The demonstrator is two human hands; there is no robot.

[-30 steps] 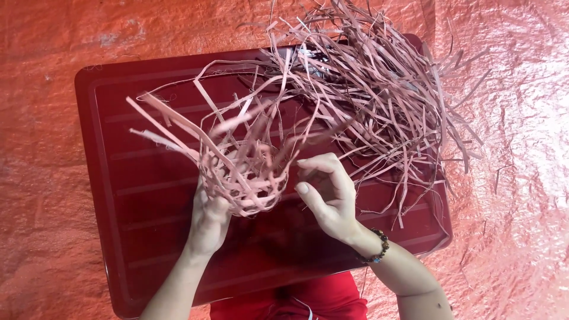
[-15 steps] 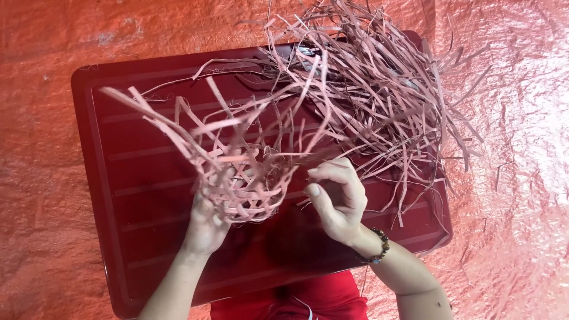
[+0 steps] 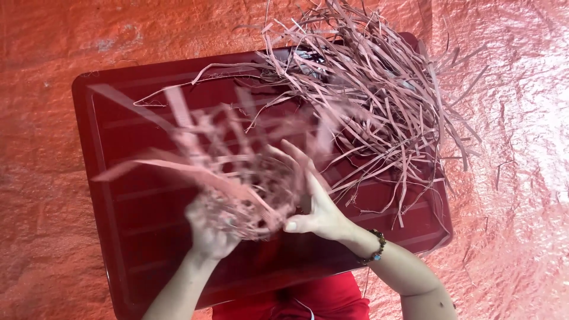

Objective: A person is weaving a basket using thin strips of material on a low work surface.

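From my head camera, looking down, my left hand (image 3: 208,228) sits just below the middle of the frame, blurred, its fingers curled into the underside of a half-woven piece of flat pink strips (image 3: 249,189); it seems to grip the weave, though the blur keeps me from seeing each finger. My right hand (image 3: 314,204) is just to the right of it, palm against the side of the weave, fingers spread and stretched up along the strips, thumb pointing left at the bottom edge. A dark beaded bracelet (image 3: 373,249) circles that wrist. Loose ends of the weave fan out toward the upper left, smeared. All this hangs over a dark red tray-like board (image 3: 136,237) filling the centre. A big tangled heap of loose pink strips (image 3: 379,101) lies on its upper right part, spilling over the edge onto the orange-red crinkled sheet (image 3: 515,178) beneath.
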